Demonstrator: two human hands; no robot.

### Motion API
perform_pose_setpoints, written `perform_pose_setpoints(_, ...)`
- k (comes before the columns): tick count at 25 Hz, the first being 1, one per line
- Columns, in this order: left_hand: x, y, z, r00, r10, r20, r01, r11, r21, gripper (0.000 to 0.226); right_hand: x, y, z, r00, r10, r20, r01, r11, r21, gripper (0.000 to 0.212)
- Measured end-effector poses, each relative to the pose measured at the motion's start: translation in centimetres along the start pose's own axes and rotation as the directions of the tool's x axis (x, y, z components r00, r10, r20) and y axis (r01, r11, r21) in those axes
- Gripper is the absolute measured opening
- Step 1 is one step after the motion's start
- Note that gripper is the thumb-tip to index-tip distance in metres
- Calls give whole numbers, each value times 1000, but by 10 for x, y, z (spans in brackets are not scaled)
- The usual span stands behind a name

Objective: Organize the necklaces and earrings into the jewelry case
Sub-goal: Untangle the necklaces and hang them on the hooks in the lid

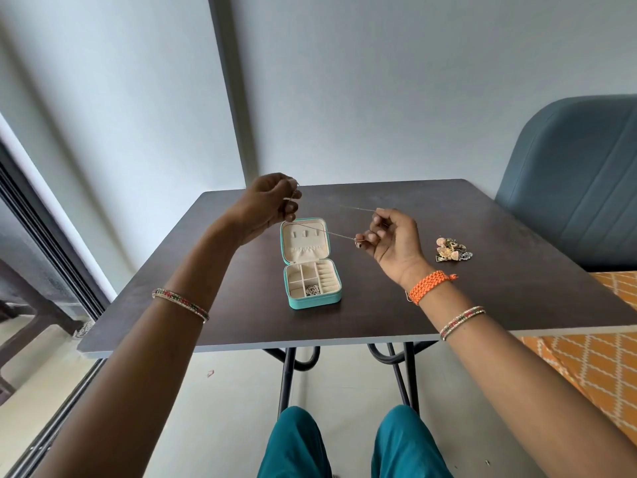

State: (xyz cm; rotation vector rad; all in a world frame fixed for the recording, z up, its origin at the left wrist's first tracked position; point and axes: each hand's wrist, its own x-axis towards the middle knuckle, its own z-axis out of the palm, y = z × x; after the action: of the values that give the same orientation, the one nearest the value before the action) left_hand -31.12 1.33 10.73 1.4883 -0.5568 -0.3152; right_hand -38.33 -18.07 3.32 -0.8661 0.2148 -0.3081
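A small teal jewelry case [314,302] lies open on the dark table [482,298], its cream lid panel facing up and some silver jewelry in one front compartment. A thin chain necklace [336,235] stretches in the air above the lid. My left hand [269,205] pinches one end of it, raised above the case's left side. To the right of the case my right hand [391,238] pinches the other part of the chain. A heap of gold earrings [452,250] lies on the table farther right.
A blue padded chair [572,181] stands past the table's right corner. An orange patterned fabric [593,367] lies at the lower right. A dark sliding door frame [44,250] runs along the left. My knees in teal trousers [348,446] are under the table's near edge.
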Motion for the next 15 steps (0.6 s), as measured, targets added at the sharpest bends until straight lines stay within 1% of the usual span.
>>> perform_pose_setpoints(1, 0, -2, -1, 999, 35, 9, -36, 997, 74, 20, 2, 2, 0, 998, 2, -68, -4, 999, -36, 28)
perform_pose_setpoints(2, 0, -2, -1, 996, 88, 13, -89, 983, 158, 17, 2, 4, 0, 992, 1, -129, -16, 993, -117, 25)
perform_pose_setpoints(3, 0, 0, 0, 989, 149, 18, -149, 959, 242, 13, 3, 6, 0, 985, -12, -172, -32, 968, -251, 20)
perform_pose_setpoints(4, 0, 3, 1, 980, 198, 33, -198, 924, 328, 8, 4, 8, 0, 981, -42, -192, -44, 904, -426, 12)
perform_pose_setpoints(5, 1, 7, 3, 972, 226, 67, -234, 886, 401, 3, 3, 10, 1, 980, -96, -172, -26, 803, -595, 10)
perform_pose_setpoints(6, 1, 11, 5, 966, 235, 105, -256, 843, 472, 11, 3, 9, 4, 979, -171, -110, 41, 697, -716, 19)
perform_pose_setpoints(7, 3, 14, 7, 964, 223, 148, -267, 809, 524, 20, 3, 6, 10, 969, -246, -3, 155, 621, -769, 26)
perform_pose_setpoints(8, 3, 16, 10, 962, 204, 180, -270, 785, 557, 26, 0, 1, 20, 947, -298, 120, 279, 580, -766, 28)
perform_pose_setpoints(9, 3, 17, 12, 961, 194, 199, -274, 773, 572, 30, -5, -5, 32, 915, -326, 236, 389, 564, -729, 26)
perform_pose_setpoints(10, 3, 18, 14, 960, 196, 202, -277, 780, 562, 31, -8, -12, 43, 887, -331, 322, 460, 558, -691, 22)
perform_pose_setpoints(12, 2, 17, 15, 963, 222, 153, -268, 837, 476, 32, -11, -23, 60, 857, -314, 408, 513, 576, -636, 19)
perform_pose_setpoints(15, -2, 16, 16, 966, 258, 20, -251, 911, 327, 34, -11, -33, 67, 862, -253, 440, 490, 639, -592, 18)
